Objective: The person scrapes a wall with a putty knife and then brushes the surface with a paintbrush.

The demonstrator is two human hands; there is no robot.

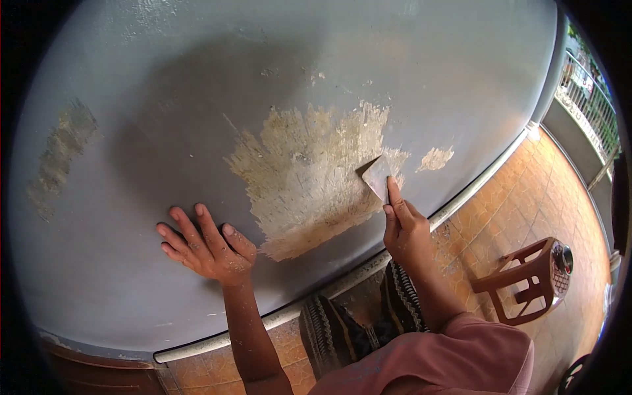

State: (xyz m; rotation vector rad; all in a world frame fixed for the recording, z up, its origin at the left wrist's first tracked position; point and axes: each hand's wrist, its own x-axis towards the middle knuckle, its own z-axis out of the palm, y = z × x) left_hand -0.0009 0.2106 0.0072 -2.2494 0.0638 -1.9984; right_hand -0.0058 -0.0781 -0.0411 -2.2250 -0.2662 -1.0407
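Note:
My right hand (407, 232) grips a flat metal scraper (377, 176), index finger laid along it, with the blade pressed against a grey painted wall (164, 131). The blade sits at the right edge of a large bare patch (309, 178) where paint has come off and beige plaster shows. My left hand (207, 245) is spread flat on the grey paint just left of the patch's lower end, holding nothing. A smaller scraped spot (435, 158) lies right of the blade.
A white strip (342, 282) runs along the wall's base above an orange tiled floor (526, 204). A brown plastic stool (530, 280) lies tipped on the tiles at the right. My patterned trousers (355, 326) and pink sleeve (461, 359) fill the bottom. Railings (589, 99) stand far right.

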